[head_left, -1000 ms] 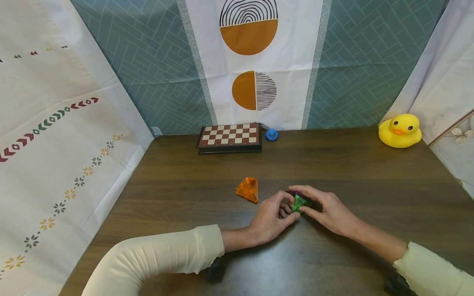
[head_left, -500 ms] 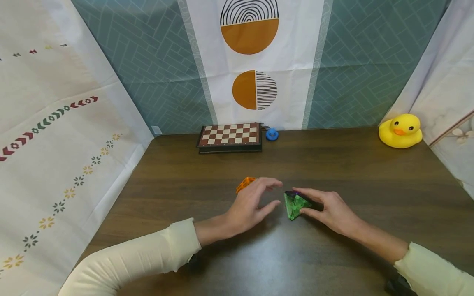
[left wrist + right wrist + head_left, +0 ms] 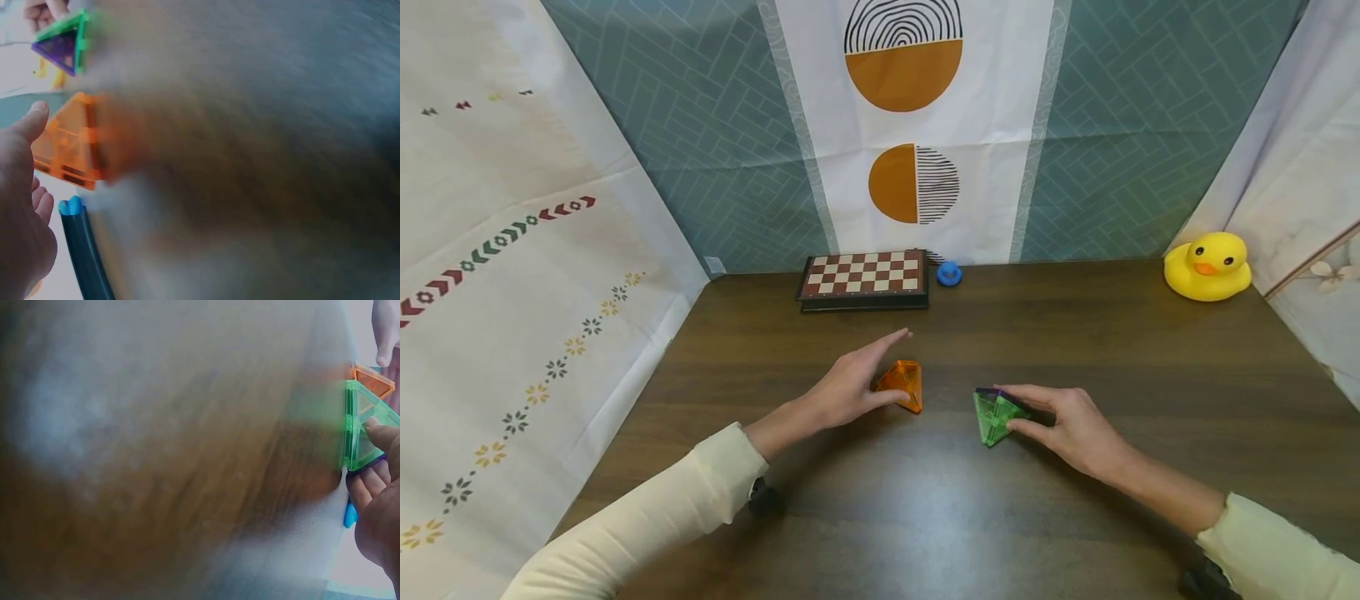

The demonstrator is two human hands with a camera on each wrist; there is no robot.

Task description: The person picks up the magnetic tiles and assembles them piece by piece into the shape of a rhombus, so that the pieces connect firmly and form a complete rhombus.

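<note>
A pyramid of translucent green and purple magnetic tiles [image 3: 988, 419] stands on the wooden table. My right hand [image 3: 1075, 429] pinches its right side, thumb on a green face and fingers behind, as the right wrist view also shows on the green tile [image 3: 361, 400]. To the left sits an orange magnetic tile pyramid [image 3: 906, 379]. Around it my left hand [image 3: 835, 390] is spread wide, thumb in front and fingers stretched past its far side. In the left wrist view the orange pyramid [image 3: 75, 140] shows between thumb and fingers, with a gap to the palm.
At the back of the table [image 3: 1075, 333] lies a chessboard box [image 3: 863, 279] beside a small blue toy [image 3: 949, 273]. A yellow rubber duck [image 3: 1207, 268] sits at the back right corner. Hanging cloths enclose the back and both sides.
My left hand has left the green and purple pyramid and moved left to the orange one, its fingers spreading. The right hand has kept its pinch in the same place.
</note>
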